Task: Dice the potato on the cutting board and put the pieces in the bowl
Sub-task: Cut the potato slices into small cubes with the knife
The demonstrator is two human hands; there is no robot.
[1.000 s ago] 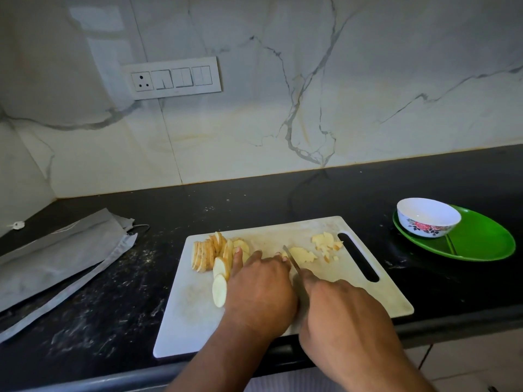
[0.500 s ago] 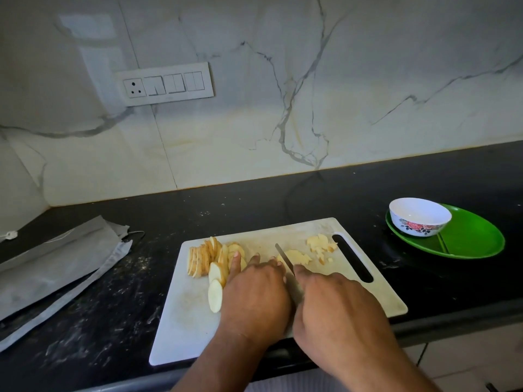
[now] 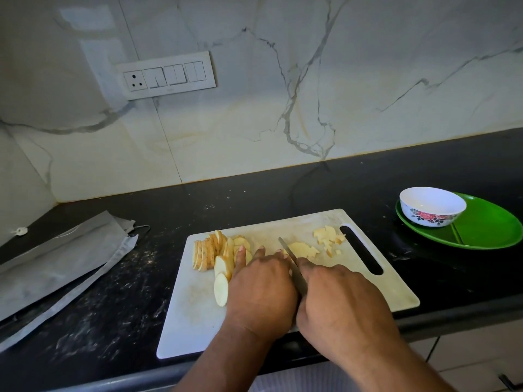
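Right hand (image 3: 336, 295) clamped on knife (image 3: 291, 261); left hand (image 3: 261, 287) pressing potato slices (image 3: 215, 250) on cutting board (image 3: 195, 321), fingers apparently curled. Diced pieces (image 3: 328, 239) near board slot. Bowl (image 3: 432, 206) on green plate (image 3: 486, 230), floral print; no legible writing.

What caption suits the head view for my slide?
Right hand cuts potato slices with a steel knife on the white plastic cutting board; left hand steadies them.

Wall (image 3: 283, 80): white marble-look panels, grey veins, meeting in a corner at left | switch plate (image 3: 167, 75): white, socket plus switches, on back wall | worktop (image 3: 283, 193): black, speckled, dusty streaks at left | grey folded sheet (image 3: 56, 261): lying at left on worktop | light: soft, dim, glare patch upper left
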